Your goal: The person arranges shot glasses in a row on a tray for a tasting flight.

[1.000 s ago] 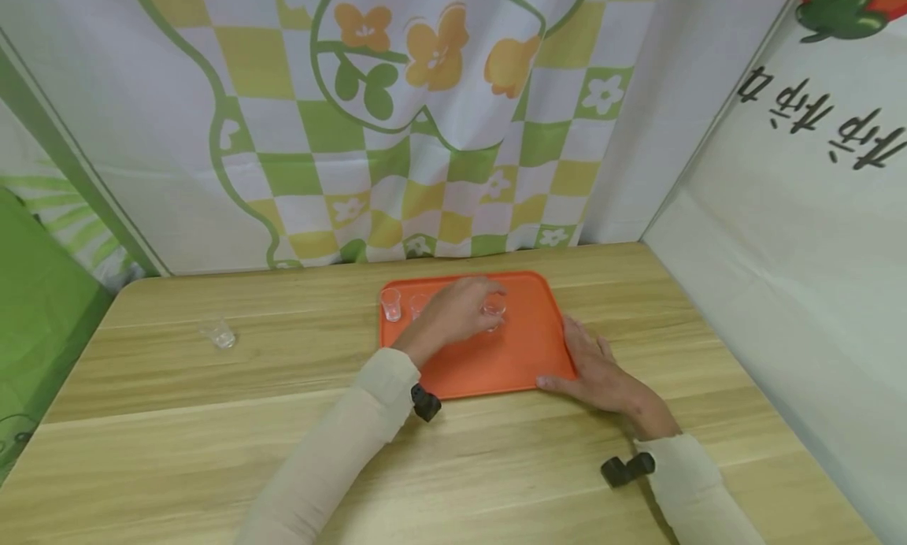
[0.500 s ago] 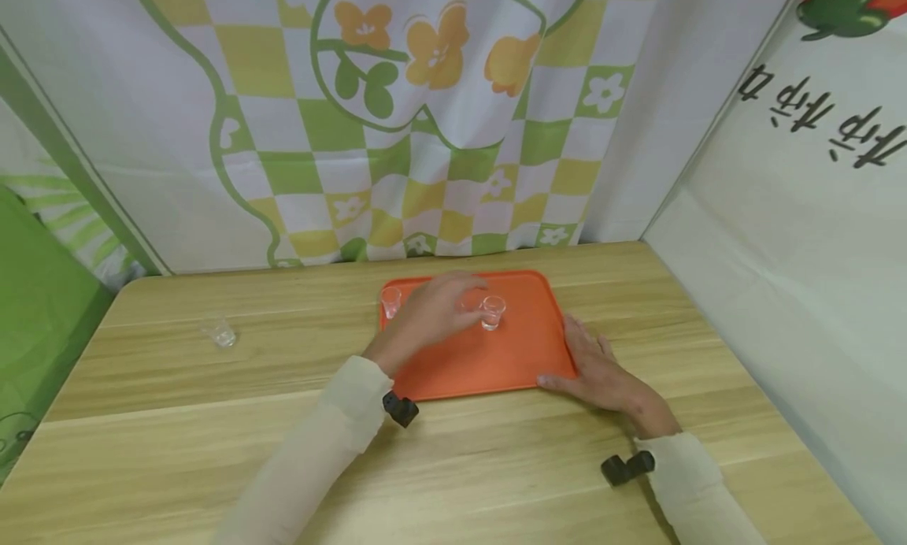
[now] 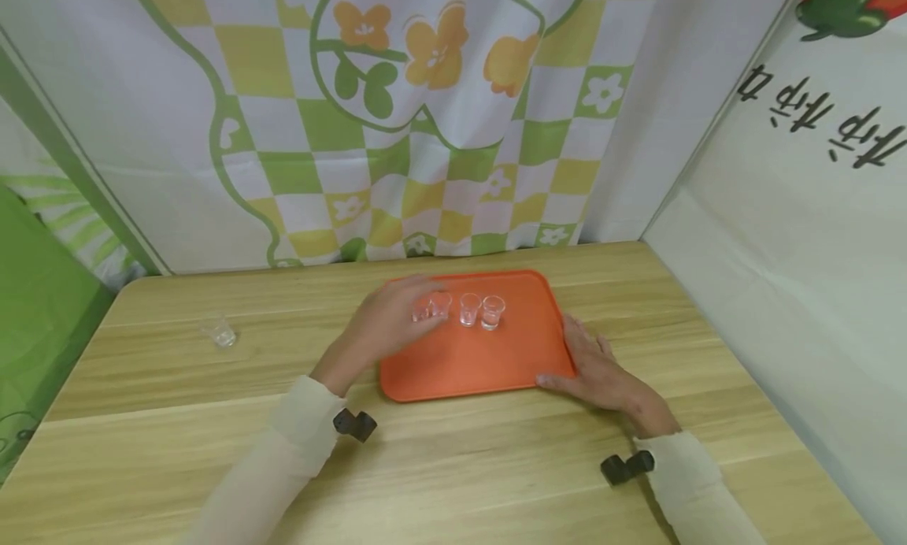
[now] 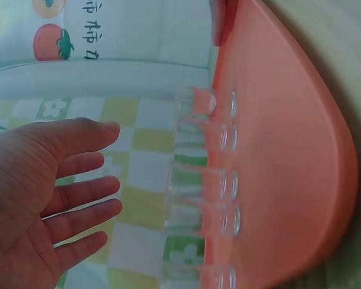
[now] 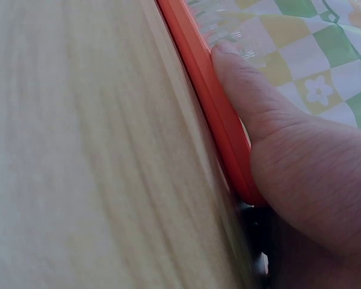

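Several small clear shot glasses stand in a row on the orange tray [image 3: 489,364]; the rightmost shot glass [image 3: 493,313] has another [image 3: 470,310] close on its left. My left hand [image 3: 375,320] is over the tray's left part with fingers stretched out, hiding part of the row. In the left wrist view, that hand [image 4: 60,186] is empty, its spread fingers apart from the row of glasses [image 4: 204,183]. At the tray's front right corner rests my right hand [image 3: 598,372], its fingers along the right side. Its straight thumb [image 5: 246,78] lies against the rim in the right wrist view.
A clear glass [image 3: 222,335] lies tipped on its side on the wooden table [image 3: 298,356], left of the tray. Behind the table hangs a checkered curtain [image 3: 418,175], and a white wall panel [image 3: 794,293] borders the right side.
My left hand has drawn back leftward along the row, from the rightmost glass to the left ones, uncovering the glasses on the right. The right hand and tray stay in place.
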Action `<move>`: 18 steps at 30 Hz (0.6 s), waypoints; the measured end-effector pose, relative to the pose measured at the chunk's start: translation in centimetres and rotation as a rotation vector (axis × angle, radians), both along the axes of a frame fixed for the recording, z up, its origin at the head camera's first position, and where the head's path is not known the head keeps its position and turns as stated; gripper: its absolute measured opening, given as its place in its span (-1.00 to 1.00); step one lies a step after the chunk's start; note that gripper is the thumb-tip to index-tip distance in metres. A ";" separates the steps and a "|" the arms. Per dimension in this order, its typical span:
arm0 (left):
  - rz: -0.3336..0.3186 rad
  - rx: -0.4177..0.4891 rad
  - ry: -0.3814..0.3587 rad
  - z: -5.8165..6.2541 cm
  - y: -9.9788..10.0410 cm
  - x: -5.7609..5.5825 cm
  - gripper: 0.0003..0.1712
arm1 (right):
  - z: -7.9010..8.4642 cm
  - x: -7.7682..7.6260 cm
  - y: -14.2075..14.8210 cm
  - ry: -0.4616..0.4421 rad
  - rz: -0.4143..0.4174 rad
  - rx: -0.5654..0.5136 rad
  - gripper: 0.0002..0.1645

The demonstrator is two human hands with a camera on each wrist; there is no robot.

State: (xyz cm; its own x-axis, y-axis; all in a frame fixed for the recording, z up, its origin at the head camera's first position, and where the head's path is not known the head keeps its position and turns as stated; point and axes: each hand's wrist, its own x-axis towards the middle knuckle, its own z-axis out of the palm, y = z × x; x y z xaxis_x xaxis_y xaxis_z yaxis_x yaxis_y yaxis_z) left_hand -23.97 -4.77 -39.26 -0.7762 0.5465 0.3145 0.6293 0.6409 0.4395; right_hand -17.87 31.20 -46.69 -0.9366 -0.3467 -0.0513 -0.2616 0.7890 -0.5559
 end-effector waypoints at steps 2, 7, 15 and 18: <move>0.015 0.010 -0.005 0.1 -0.9 0.2 -0.55 | 0.0 0.0 0.0 0.003 0.002 -0.003 0.39; 0.037 0.020 0.016 0.2 -3.3 0.4 -0.53 | 0.0 0.0 0.0 0.007 0.003 0.000 0.39; 0.110 0.014 0.012 0.0 -6.8 0.8 -0.49 | 0.0 0.0 -0.1 0.005 0.001 0.010 0.38; 0.134 0.014 0.028 -0.2 -8.0 0.9 -0.49 | 0.1 0.0 -0.1 0.004 0.000 0.007 0.38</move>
State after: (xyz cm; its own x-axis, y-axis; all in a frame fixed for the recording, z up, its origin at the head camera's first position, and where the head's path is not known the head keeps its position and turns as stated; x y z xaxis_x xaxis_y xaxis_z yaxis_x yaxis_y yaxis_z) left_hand -23.11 -12.79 -39.41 -0.8327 0.4344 0.3435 0.5508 0.7138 0.4326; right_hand -17.87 31.10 -46.62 -0.9366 -0.3468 -0.0501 -0.2642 0.7929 -0.5491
